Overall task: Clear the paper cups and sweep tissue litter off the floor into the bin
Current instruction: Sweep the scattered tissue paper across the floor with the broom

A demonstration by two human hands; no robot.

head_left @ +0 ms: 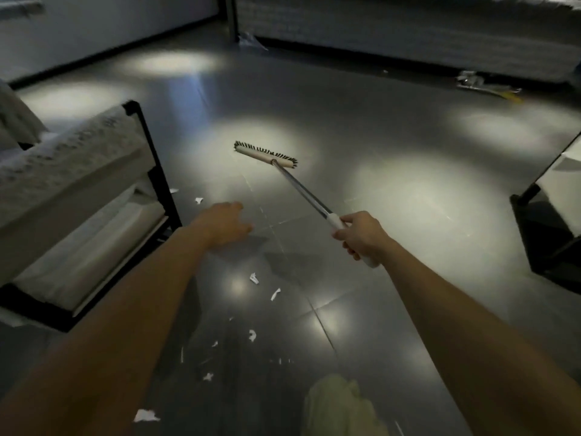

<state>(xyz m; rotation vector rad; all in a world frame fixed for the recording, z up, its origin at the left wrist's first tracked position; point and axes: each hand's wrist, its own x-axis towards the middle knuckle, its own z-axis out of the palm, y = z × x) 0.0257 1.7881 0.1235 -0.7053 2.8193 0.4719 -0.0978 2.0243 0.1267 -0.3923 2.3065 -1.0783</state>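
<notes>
Our right hand [361, 237] grips the white end of the broom [301, 187] handle. Our left hand [224, 226] hangs beside it, fingers relaxed, holding nothing. Nearest us, torn tissue scraps [146, 415] lie scattered on the dark tiled floor [408, 309] beneath and between our arms, with a few more just beside the black-framed sofa [78, 171] on the left. Farther out, the broom head [265, 154] is over a bright patch of floor, beyond the scraps; we cannot tell whether it touches. More litter [484, 86] lies near the far wall.

Dark tiled floor [361, 127] w/ tissue scraps [254, 277] scattered near bottom.
</notes>
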